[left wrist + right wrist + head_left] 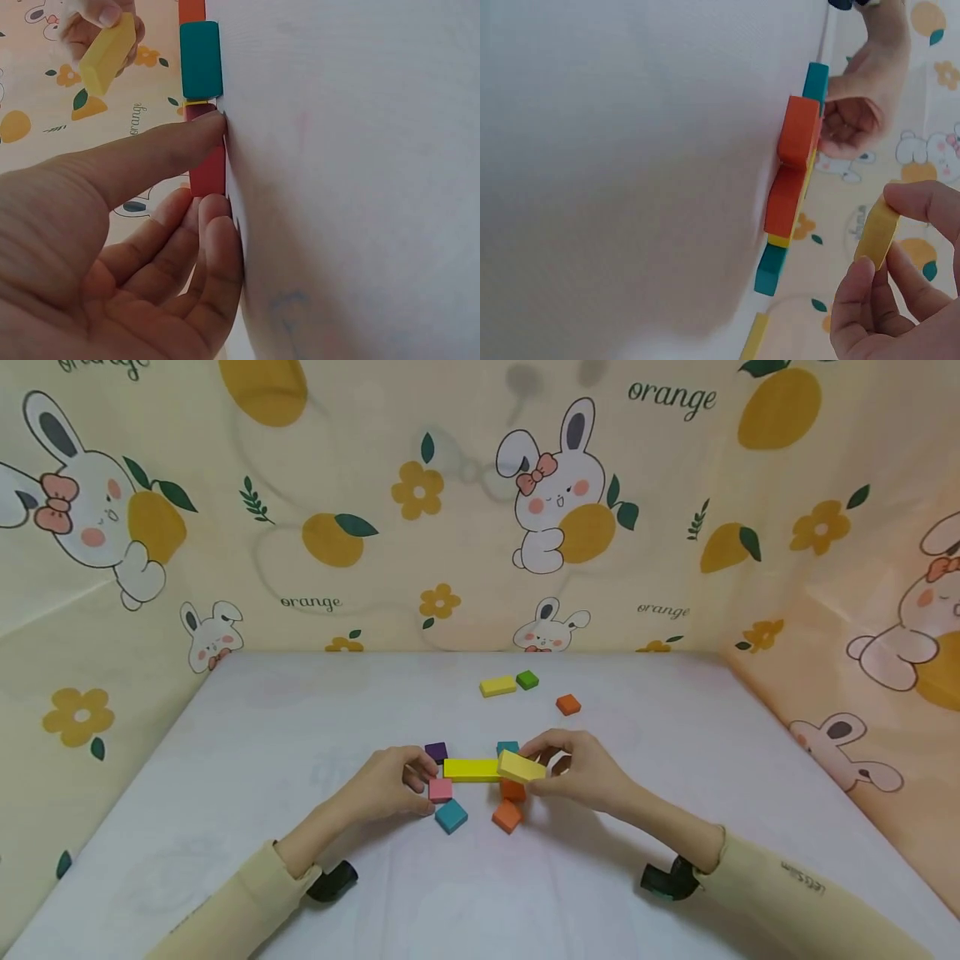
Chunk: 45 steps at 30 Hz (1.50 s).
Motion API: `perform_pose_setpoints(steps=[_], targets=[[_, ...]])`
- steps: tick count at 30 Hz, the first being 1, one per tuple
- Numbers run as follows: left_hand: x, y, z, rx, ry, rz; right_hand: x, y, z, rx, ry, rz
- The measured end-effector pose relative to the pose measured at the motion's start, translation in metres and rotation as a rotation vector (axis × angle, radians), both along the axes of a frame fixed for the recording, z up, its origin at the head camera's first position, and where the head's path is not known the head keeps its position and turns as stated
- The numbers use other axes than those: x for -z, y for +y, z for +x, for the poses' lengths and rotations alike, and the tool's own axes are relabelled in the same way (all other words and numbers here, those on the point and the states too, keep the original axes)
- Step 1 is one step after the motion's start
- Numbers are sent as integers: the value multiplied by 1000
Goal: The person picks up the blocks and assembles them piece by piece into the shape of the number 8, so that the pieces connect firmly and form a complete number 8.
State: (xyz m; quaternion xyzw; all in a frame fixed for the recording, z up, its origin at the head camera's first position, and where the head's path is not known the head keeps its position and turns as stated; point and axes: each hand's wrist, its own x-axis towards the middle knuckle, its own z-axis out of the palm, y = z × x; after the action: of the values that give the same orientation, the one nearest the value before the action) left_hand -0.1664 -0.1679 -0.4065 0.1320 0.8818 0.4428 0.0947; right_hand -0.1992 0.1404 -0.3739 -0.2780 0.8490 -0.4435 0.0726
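Observation:
My right hand (583,770) pinches a pale yellow block (521,767) between thumb and fingers, raised over the right end of a long yellow block (471,770). In the right wrist view the held block (877,234) is tilted, clear of the others. My left hand (384,783) rests on the table beside a pink block (440,791), fingers loosely bent and thumb close to its near side. The left wrist view has the thumb overlapping that pink block (209,169), with fingertips right at its end. A purple block (436,752) lies just beyond the left fingers.
Around the long yellow block lie a teal block (507,747), an orange-red block (513,790), an orange block (507,817) and a teal-blue block (451,817). Farther back are a yellow block (498,686), a green block (527,680) and an orange block (568,704). Patterned cloth walls enclose the white table (480,893).

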Motion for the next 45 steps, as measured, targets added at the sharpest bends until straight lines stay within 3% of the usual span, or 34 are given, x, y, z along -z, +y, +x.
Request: perform_pose_setpoints(steps=[18, 27, 45], targets=[[-5, 0, -1, -11, -13, -16, 2, -19, 14, -145, -70, 49], [-6, 1, -2, -10, -8, -16, 2, -35, 27, -234, -58, 94], [-4, -1, -2, -1, -8, -17, 13, -45, 30, -234, -80, 151]])
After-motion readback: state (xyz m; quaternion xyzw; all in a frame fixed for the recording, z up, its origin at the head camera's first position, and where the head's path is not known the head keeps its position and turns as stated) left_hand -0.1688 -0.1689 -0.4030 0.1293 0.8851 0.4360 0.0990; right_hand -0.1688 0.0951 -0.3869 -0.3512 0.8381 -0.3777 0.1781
